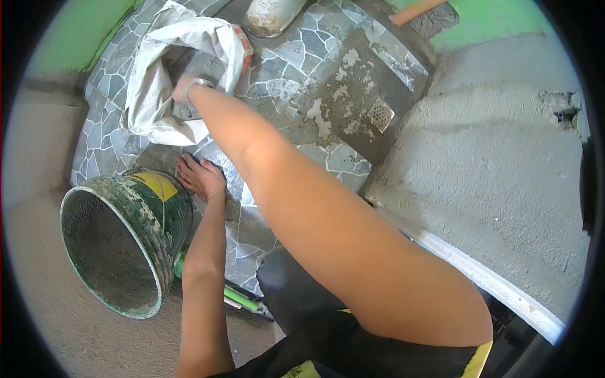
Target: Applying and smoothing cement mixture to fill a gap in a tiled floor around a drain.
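Note:
A white woven sack [154, 94] stands with its rim rolled down, and grey powdery or wet material shows inside. My right hand [184, 88] reaches into its mouth, a band around the wrist; its fingers are hidden, so I cannot tell what it holds. Beside the bucket, my left hand [201, 177] rests with fingers stretched out, seemingly on the tiled floor [302, 50], holding nothing. The dark green bucket [135, 217], with a yellow patch and cement smears, lies tilted on its side, its opening toward me.
At right, a square drain grate [380, 115] sits in bare cement within the stone-pattern tiles. Beyond the sack stands a whitish, dirt-stained rounded object [271, 16]. A green-handled tool [242, 298] lies near my knee. Rough cement walls [485, 170] and a pale sill [485, 277] border the right.

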Tool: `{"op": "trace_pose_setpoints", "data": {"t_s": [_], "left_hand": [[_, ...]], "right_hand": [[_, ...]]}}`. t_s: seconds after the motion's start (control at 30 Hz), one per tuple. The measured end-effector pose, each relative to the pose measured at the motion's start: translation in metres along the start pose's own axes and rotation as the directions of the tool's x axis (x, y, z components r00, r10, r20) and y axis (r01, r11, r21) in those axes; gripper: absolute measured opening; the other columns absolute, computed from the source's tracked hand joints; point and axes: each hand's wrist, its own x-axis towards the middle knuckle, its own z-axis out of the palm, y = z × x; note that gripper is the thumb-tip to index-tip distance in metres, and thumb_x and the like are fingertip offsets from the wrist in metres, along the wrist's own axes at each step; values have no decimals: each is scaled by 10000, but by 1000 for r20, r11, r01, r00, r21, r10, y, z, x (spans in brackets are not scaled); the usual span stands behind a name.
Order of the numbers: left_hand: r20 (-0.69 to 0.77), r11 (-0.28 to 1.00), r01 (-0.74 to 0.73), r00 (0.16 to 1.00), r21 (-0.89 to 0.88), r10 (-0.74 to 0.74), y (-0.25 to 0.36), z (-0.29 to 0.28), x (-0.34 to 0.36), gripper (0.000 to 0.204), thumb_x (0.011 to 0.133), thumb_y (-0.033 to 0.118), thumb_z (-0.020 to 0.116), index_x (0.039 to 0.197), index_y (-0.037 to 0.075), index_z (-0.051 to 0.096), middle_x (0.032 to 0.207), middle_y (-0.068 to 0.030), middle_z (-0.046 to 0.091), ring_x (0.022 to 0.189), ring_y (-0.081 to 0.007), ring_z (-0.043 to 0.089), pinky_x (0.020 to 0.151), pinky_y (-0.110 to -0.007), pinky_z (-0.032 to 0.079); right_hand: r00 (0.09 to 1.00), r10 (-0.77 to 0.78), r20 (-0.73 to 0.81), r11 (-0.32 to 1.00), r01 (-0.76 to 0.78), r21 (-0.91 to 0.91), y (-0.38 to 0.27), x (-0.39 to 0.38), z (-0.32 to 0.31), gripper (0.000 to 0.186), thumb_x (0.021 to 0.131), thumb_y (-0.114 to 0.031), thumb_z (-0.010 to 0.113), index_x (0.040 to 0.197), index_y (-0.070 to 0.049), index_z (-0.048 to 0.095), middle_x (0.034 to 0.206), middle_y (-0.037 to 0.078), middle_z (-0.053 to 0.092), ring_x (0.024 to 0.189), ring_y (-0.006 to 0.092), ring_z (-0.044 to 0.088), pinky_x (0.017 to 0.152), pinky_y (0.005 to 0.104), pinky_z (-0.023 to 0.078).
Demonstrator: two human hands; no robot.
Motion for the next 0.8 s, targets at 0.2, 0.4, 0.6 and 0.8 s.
{"op": "trace_pose_setpoints", "data": {"t_s": [0.2, 0.4, 0.6, 0.8], "left_hand": [[-11, 998, -50, 999, 31, 51, -1, 3, -3, 552, 933, 286, 411, 1425, 42, 352, 1493, -228, 311, 1408, -405, 235, 1145, -563, 154], [-6, 996, -69, 998, 60, 69, -3, 6, -3, 550, 933, 280, 418, 1429, 52, 352, 1502, -227, 300, 1412, -405, 227, 1144, -560, 154], [-8, 998, -51, 999, 48, 51, -2, 6, -4, 553, 941, 287, 413, 1437, 53, 345, 1509, -220, 291, 1418, -402, 217, 1143, -557, 159], [-2, 996, -56, 998, 66, 57, -2, 2, -4, 554, 946, 289, 408, 1442, 50, 341, 1512, -211, 292, 1419, -400, 217, 1145, -556, 161]], "right_hand": [[994, 105, -39, 235, 13, 972, -21, -58, -41, 286, 845, -225, 616, 1013, 3, 649, 882, 150, 676, 729, 239, 651, 579, 391, 524], [971, -228, -70, -371, -20, 928, 104, -195, -42, 204, 917, -267, 595, 885, -65, 599, 677, -16, 539, 506, 83, 434, 399, 203, 324], [965, 240, -105, 939, -204, 277, 271, -284, -29, 247, 875, -298, 573, 857, -78, 683, 777, 126, 690, 728, 250, 674, 674, 368, 534], [220, 894, -390, 441, -290, 849, 389, -283, -35, 308, 852, -276, 570, 1001, -46, 709, 1041, 194, 693, 916, 334, 686, 864, 410, 516]]}}
